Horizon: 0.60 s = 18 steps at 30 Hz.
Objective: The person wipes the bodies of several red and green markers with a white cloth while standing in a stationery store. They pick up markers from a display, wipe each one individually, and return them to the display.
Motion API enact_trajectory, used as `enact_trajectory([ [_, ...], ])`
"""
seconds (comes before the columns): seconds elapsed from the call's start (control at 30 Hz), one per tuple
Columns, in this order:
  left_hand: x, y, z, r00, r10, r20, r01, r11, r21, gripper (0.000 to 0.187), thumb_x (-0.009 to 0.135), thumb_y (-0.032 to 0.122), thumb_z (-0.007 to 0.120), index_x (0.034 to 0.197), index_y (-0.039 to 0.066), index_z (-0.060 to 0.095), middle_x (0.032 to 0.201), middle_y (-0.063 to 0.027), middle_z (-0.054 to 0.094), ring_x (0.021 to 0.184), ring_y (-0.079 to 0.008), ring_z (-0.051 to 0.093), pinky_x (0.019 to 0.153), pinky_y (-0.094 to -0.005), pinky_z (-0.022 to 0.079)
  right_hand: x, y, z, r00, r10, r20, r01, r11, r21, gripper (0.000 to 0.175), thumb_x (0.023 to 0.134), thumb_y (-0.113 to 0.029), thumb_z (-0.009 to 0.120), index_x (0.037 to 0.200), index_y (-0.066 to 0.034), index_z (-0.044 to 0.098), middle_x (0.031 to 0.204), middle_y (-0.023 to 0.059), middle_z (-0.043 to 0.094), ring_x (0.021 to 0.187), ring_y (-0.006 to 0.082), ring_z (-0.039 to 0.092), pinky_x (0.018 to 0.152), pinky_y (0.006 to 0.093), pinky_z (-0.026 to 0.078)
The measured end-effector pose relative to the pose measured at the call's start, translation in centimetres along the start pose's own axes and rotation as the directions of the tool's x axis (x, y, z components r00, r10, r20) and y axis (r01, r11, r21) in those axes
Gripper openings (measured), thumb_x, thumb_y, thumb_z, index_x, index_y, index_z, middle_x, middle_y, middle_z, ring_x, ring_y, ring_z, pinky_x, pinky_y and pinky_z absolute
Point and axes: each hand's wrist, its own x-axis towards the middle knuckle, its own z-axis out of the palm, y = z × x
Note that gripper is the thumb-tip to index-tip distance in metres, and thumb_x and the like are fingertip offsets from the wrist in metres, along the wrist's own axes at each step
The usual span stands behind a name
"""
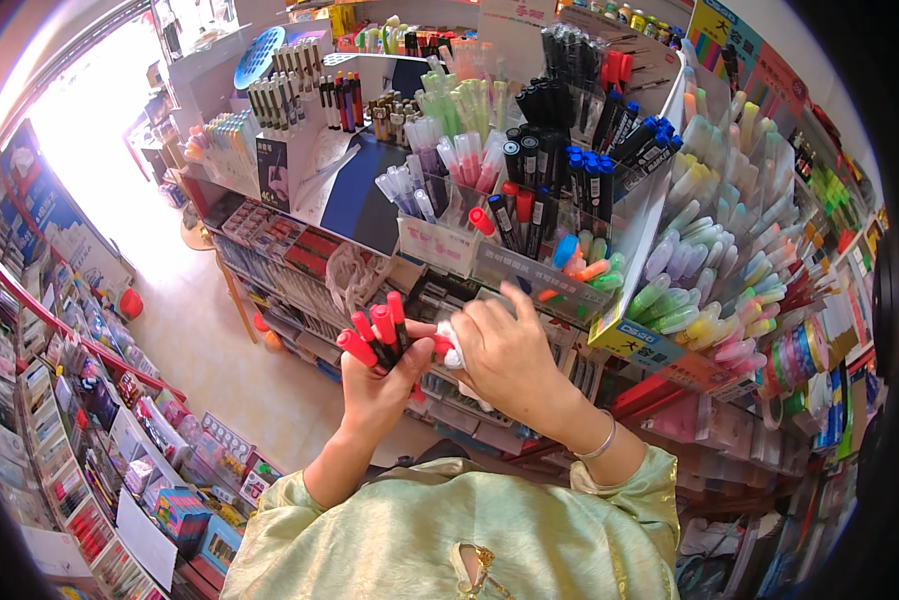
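Note:
Several red-capped black markers are bunched in my left hand, their caps pointing up and to the left. Close beside it, my right hand pinches a crumpled white tissue or cloth around a red part of a marker; whether this is a cap or the other end cannot be told. Both hands are above the front shelves of a pen display. Just beyond them, a clear acrylic holder carries highlighters and black markers with red or blue caps.
Pastel pens fill a rack at the right. A pen display with a blue panel stands ahead on the left. A plastic bag lies on the shelf below. Stationery shelves line the left side, across the pale floor.

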Motion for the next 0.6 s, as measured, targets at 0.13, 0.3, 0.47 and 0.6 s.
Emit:
enact_trajectory([
  [0.13, 0.1, 0.7, -0.2, 0.995, 0.081, 0.057, -0.083, 0.996, 0.043, 0.009, 0.088, 0.0, 0.062, 0.097, -0.003, 0.063, 0.077, -0.0045, 0.06, 0.06, -0.0089, 0.053, 0.052, -0.0218, 0.042, -0.8, 0.8, 0.6, 0.999, -0.012, 0.04, 0.012, 1.0, 0.003, 0.018, 0.074, -0.014, 0.063, 0.075, -0.0089, 0.046, 0.067, 0.0035, 0.049, 0.063, 0.0206, 0.057, 0.064, 0.0359, 0.045],
  [0.3, 1.0, 1.0, -1.0, 0.987, 0.15, 0.063, -0.154, 0.987, 0.048, 0.012, 0.086, -0.004, 0.06, 0.098, -0.002, 0.061, 0.088, -0.0097, 0.063, 0.064, -0.01, 0.055, 0.054, -0.0229, 0.045, -2.2, 1.7, -1.5, 0.983, 0.071, 0.17, -0.095, 0.986, 0.136, 0.033, 0.069, -0.022, 0.077, 0.082, -0.0062, 0.05, 0.072, 0.008, 0.054, 0.067, 0.0269, 0.058, 0.064, 0.0369, 0.046],
  [0.47, 2.0, 0.5, -1.4, 0.995, 0.104, 0.003, -0.104, 0.992, -0.078, 0.018, 0.086, -0.004, 0.06, 0.104, -0.002, 0.059, 0.09, -0.0111, 0.065, 0.065, -0.0103, 0.055, 0.057, -0.0231, 0.045, -4.1, 2.0, -2.5, 0.924, 0.232, 0.305, -0.321, 0.902, 0.289, 0.032, 0.083, -0.032, 0.07, 0.087, -0.0053, 0.053, 0.07, 0.0116, 0.059, 0.066, 0.0323, 0.061, 0.058, 0.0415, 0.047],
  [0.6, 2.0, -1.2, 0.7, 0.991, -0.083, -0.109, 0.045, 0.949, -0.313, 0.026, 0.087, -0.001, 0.062, 0.112, -0.003, 0.057, 0.092, -0.0117, 0.065, 0.063, -0.0099, 0.052, 0.054, -0.0222, 0.042, -4.8, 0.2, -0.7, 0.878, 0.42, 0.23, -0.474, 0.828, 0.3, 0.036, 0.088, -0.038, 0.064, 0.089, -0.0043, 0.053, 0.068, 0.0155, 0.06, 0.063, 0.0361, 0.062, 0.054, 0.0445, 0.047],
])
